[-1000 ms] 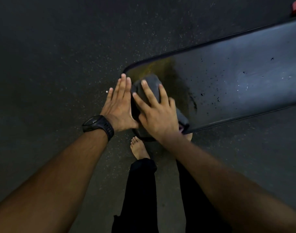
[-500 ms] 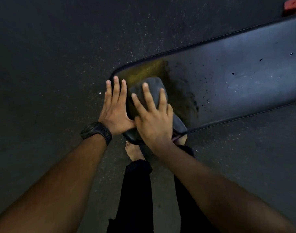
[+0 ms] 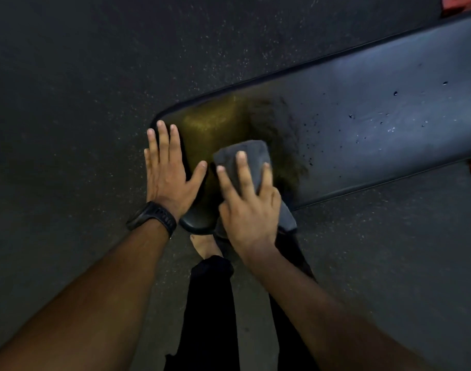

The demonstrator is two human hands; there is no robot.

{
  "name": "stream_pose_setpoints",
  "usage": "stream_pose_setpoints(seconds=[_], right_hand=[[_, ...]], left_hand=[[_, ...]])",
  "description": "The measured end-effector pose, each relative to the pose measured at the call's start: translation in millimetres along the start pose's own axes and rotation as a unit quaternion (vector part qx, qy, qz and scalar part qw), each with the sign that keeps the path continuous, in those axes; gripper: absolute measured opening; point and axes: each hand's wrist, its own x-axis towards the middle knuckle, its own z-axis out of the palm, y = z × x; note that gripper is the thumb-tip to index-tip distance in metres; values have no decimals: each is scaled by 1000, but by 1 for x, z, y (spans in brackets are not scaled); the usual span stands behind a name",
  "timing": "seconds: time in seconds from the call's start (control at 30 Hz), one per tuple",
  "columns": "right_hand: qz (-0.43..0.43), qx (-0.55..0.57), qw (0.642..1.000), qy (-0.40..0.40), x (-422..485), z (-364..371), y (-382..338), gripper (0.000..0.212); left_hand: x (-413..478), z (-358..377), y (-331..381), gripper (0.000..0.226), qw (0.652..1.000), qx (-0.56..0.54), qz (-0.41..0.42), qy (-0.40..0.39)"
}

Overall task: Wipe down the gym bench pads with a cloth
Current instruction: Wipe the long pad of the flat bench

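Note:
A long black bench pad runs from the centre to the upper right, its near end yellowish and dusty, with wet droplets farther along. A folded grey cloth lies on the near end. My right hand presses flat on the cloth, fingers spread over it. My left hand, with a black watch on the wrist, lies flat with fingers apart against the pad's left end edge, thumb on the pad surface.
Dark speckled rubber floor surrounds the bench. My bare foot and black trouser legs stand just below the pad's near end. Red frame parts show at the upper right corner and right edge.
My right hand has slid the cloth to the right and toward the pad's near edge, uncovering more of the yellowish patch. My left hand stays braced on the pad's end.

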Motion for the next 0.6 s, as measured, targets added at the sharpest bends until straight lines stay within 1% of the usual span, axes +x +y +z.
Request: stream_pose_setpoints(seconds=[0.1, 0.17, 0.2, 0.23, 0.3, 0.37, 0.43, 0.5, 0.57, 0.6], right_hand=[[-114, 10, 993, -11, 50, -5, 0, 63], [-189, -35, 981, -15, 103, -17, 12, 61], [-195, -54, 979, -24, 126, -24, 21, 61], [-171, -60, 983, -31, 142, -31, 31, 61], [-63, -35, 997, -20, 147, -39, 50, 62], [47, -10, 999, 13, 115, -41, 64, 63], [101, -6, 994, 33, 68, -33, 67, 65], [98, 6, 995, 25, 32, -22, 56, 66], [43, 0, 999, 7, 19, -14, 35, 65], [1, 0, 1000, 1, 25, -12, 25, 64]], left_hand=[[1, 1, 2, 81, 1000, 22, 2, 1], [2, 1, 4, 80, 1000, 21, -5, 1], [3, 1, 6, 80, 1000, 17, -11, 0], [3, 0, 8, 80, 1000, 16, -16, -2], [4, -2, 12, 81, 999, 22, -23, -1], [4, -4, 16, 81, 999, 16, -29, -6], [4, -5, 17, 82, 999, 0, -35, -13], [5, -5, 19, 84, 999, 6, -30, -12], [5, -4, 19, 85, 999, 16, -30, -11], [5, -4, 18, 85, 999, 22, -29, -9]])
